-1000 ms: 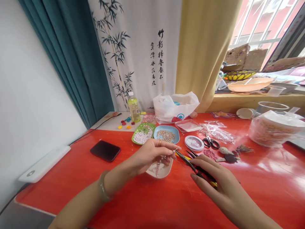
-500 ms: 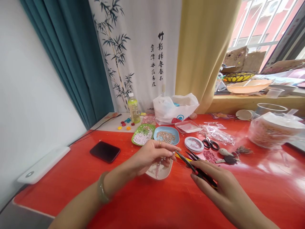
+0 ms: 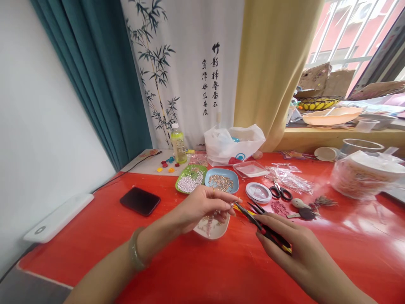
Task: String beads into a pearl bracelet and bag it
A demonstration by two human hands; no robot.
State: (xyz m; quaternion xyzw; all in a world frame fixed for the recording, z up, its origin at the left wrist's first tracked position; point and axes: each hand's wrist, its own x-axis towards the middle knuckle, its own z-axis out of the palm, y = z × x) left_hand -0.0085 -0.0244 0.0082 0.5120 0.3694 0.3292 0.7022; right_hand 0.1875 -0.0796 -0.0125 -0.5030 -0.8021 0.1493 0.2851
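My left hand is closed in a pinch over the white dish, which has small beads and a pinkish strand in it. A tiny pale bead-like piece shows at the fingertips, too small to name surely. My right hand is wrapped round slim pliers with dark handles and a red spot. Their narrow tip meets the piece at my left fingertips. Beside them point the dark prongs of a second tool; whether my right hand holds it too, I cannot tell. Something yellow lies partly hidden under the pliers.
Behind my hands sit a green tray of pearly beads and a blue tray of golden ones. To the right lie a round spool, black-handled scissors, keys and clear packets. A phone rests at left.
The whole view has shifted very slightly. Both hands hold nearly the same pose, with the pliers' tip still at my left fingertips.
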